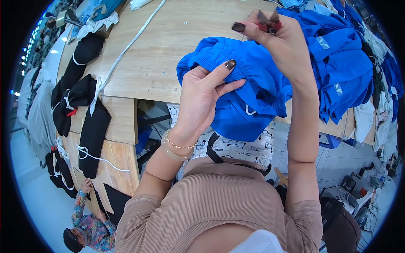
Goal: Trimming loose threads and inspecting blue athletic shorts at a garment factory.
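While the left grip (201, 92) pinches the blue garment (259, 63), right grip (283, 47) curled around red snips (270, 27), garment nearer the body.

A: What forms the support?
B: A pale wooden table (154, 63), spanning nine o'clock through twelve to three.
A: And directly upon it, left side?
B: Black rolled bundles (96, 137) tied with white strips, at nine to ten o'clock; a white cord (127, 48) runs from them toward eleven.
A: The right side?
B: A heaped stack of blue garments (346, 69) at two o'clock.
A: The centre?
B: A gathered blue garment (242, 122) overlaps the near edge; whether it touches wood is unclear.
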`<state>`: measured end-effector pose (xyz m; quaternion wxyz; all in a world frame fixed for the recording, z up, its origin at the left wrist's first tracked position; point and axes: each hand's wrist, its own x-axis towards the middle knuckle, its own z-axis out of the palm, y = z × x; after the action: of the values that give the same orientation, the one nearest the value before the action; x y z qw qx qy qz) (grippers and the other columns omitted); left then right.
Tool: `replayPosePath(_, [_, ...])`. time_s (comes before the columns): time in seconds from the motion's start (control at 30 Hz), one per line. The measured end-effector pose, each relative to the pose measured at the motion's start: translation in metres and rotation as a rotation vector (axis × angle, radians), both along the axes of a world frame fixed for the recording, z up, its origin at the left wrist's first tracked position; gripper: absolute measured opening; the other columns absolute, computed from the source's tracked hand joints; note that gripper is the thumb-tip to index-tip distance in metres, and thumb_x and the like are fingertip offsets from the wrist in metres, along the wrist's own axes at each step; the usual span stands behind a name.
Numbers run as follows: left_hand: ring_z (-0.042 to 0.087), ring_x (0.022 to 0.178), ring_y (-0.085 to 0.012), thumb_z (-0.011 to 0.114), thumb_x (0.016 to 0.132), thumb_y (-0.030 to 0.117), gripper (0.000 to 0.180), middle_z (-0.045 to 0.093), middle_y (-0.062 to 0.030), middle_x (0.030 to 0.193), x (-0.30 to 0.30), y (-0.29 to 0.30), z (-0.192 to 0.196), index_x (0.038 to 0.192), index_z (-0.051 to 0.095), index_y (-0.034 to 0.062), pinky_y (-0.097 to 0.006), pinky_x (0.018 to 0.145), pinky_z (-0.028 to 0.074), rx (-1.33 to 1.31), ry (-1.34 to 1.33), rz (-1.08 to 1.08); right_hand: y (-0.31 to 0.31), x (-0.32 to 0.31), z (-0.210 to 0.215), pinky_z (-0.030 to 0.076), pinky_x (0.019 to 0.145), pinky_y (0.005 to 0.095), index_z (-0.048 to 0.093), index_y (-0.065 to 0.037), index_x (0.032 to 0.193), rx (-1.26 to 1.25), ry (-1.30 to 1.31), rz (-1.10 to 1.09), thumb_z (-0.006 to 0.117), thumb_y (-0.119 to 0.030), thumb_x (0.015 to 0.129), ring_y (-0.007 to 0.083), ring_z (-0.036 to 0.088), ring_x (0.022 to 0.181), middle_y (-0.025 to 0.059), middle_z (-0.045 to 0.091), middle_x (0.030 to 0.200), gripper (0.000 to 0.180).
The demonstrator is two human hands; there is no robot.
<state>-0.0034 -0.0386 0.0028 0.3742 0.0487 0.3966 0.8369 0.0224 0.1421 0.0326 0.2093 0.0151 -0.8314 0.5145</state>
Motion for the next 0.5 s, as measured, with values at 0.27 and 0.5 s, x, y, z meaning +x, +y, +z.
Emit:
replayPosePath(0.27, [0.066,0.083,-0.0183,0.059,0.088,0.006,0.02,0.065,-0.0142,0.099,-0.001,-0.001,-0.001,0.103,0.06,-0.0077,-0.031,0.074,0.059,-0.033,0.012,0.012,0.017,0.017,0.007,0.022,0.05,0.0201,0.061,-0.002,0.083,-0.307,-0.022,-0.073,0.062,-0.021,0.089,0.0022,0.036,0.059,-0.0029,0.051,0.07,0.02])
replayPosePath(0.5, [0.066,0.083,-0.0181,0.059,0.088,0.005,0.019,0.065,-0.0138,0.097,-0.001,0.0,-0.001,0.101,0.06,-0.0079,-0.031,0.074,0.059,-0.034,0.021,0.005,0.025,0.025,0.002,0.024,0.051,0.0201,0.061,-0.001,0.086,-0.477,0.051,-0.113,0.06,-0.02,0.09,0.0043,0.036,0.059,0.0004,0.053,0.075,0.02])
